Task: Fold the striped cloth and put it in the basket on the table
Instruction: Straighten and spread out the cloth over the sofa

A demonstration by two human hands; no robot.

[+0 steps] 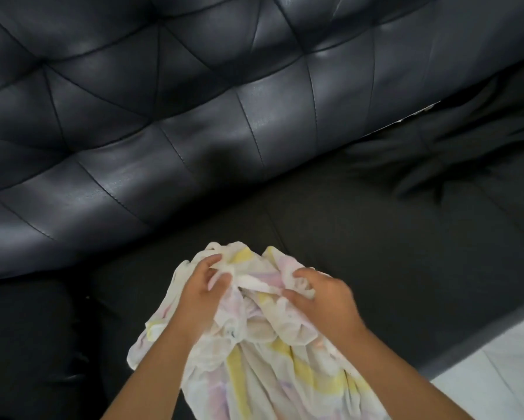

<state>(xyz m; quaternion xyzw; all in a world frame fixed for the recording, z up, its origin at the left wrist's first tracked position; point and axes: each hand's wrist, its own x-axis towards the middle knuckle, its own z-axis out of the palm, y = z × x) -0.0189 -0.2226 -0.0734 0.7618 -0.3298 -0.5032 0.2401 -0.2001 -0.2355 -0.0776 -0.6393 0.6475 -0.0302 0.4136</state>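
The striped cloth [254, 365] is thin and white with pale yellow and pink stripes. It hangs bunched and crumpled in front of me, low in the head view, over the black sofa seat. My left hand [203, 289] grips its upper edge on the left, fingers pinched into the fabric. My right hand [318, 295] is closed on a gathered fold on the right. Both hands sit close together at the top of the cloth. No basket or table is in view.
A black tufted leather sofa backrest [169, 110] fills the upper part of the view, with the seat cushion [376, 244] below it. A dark garment [454, 153] lies crumpled on the seat at the right. White floor tiles [509, 368] show at the lower right.
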